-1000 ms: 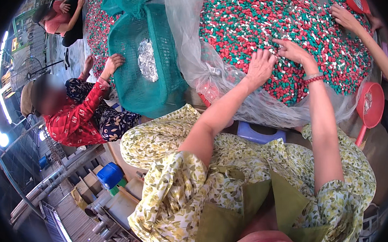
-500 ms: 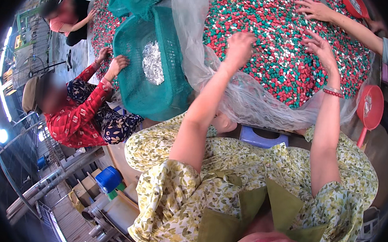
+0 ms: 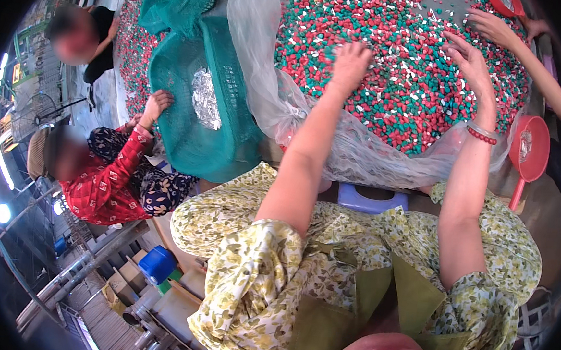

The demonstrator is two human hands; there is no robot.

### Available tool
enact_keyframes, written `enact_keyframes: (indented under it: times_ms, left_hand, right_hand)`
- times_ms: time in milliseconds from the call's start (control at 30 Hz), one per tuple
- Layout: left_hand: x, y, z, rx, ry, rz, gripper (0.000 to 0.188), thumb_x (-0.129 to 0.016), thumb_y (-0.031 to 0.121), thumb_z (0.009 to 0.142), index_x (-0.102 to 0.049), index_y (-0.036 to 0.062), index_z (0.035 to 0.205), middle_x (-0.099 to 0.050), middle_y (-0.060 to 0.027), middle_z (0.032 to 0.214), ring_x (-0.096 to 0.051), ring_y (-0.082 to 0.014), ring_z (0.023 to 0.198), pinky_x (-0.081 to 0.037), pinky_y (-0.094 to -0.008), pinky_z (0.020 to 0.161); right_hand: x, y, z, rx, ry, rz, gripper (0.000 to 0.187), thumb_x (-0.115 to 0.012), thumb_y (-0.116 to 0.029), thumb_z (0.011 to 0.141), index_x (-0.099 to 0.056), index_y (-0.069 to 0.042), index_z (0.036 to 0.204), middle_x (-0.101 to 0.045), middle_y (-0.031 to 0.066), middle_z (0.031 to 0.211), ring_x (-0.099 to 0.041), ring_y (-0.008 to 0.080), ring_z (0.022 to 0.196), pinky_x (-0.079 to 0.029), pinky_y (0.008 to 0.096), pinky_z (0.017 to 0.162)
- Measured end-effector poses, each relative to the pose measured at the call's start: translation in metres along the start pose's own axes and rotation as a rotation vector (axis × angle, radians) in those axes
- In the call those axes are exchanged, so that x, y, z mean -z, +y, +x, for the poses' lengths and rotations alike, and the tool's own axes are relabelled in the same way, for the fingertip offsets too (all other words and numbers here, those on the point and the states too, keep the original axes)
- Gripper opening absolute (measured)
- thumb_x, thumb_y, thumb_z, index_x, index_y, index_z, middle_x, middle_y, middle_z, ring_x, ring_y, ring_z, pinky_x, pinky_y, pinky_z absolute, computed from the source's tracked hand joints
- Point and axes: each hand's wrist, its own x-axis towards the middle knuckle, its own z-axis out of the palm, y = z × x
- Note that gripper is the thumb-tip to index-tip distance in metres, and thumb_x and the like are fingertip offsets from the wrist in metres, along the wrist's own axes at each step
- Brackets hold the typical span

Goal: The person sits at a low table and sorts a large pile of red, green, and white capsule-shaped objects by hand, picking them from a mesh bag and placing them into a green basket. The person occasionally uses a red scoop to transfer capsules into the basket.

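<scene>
A wide pile of small red, green and white pieces [image 3: 391, 79] lies spread before me, too small to name in kind. Over its left part my left hand [image 3: 352, 66] is held with its fingers curled inward; what they hold, if anything, is hidden. Farther right, my right hand [image 3: 471, 65] hovers over the pile, fingers bent but apart, with nothing visible in it. A red bead bracelet [image 3: 482, 134] circles that wrist. Crumpled clear plastic sheeting [image 3: 385, 159] borders the near edge of the pile.
Left of the pile stands a green plastic basket [image 3: 232, 119] with silvery white pieces [image 3: 206, 98] in it. A person in red [image 3: 107, 182] touches its rim. From the right reaches another person's hand [image 3: 496, 27]. A red strainer [image 3: 531, 150] rests near my right forearm.
The view has shifted slightly, moving the basket leftward in the picture. My hands stay over the pile, the left still curled. At the far right, the other person's hand has moved toward my right hand.
</scene>
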Motion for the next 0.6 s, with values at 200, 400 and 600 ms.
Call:
enact_keyframes:
  times_ms: [200, 400, 600]
  left_hand:
    - [0.034, -0.067, -0.041, 0.039, -0.169, 0.055, 0.021, -0.053, 0.011, 0.077, -0.058, 0.0152, 0.098, -0.05, -0.0037, 0.107, -0.045, -0.0256, 0.103, -0.034, -0.0414, 0.087]
    - [0.051, -0.015, -0.011, 0.045, 0.033, -0.121, 0.045, -0.061, 0.013, 0.066, -0.056, 0.0141, 0.111, -0.051, -0.0054, 0.117, -0.041, -0.0279, 0.116, -0.024, -0.046, 0.099]
    - [-0.016, -0.019, 0.033, 0.303, 0.137, -0.237, 0.059, -0.059, 0.012, 0.069, -0.046, 0.0115, 0.126, -0.043, -0.0119, 0.129, -0.034, -0.0319, 0.124, -0.028, -0.0434, 0.103]
  right_hand:
    - [-0.006, 0.021, 0.002, 0.0, 0.05, -0.001, 0.042, -0.055, -0.022, 0.086, -0.052, -0.01, 0.126, -0.064, 0.0122, 0.1, -0.058, 0.0153, 0.089, -0.045, 0.0284, 0.08]
    - [-0.01, 0.027, -0.003, -0.02, 0.015, 0.004, 0.042, -0.053, -0.019, 0.087, -0.05, -0.008, 0.128, -0.064, 0.0139, 0.106, -0.059, 0.0177, 0.098, -0.043, 0.0297, 0.088]
    - [-0.04, -0.008, 0.008, 0.075, -0.043, -0.11, 0.039, -0.052, -0.017, 0.087, -0.053, -0.015, 0.126, -0.066, 0.0107, 0.102, -0.061, 0.018, 0.091, -0.046, 0.0303, 0.08]
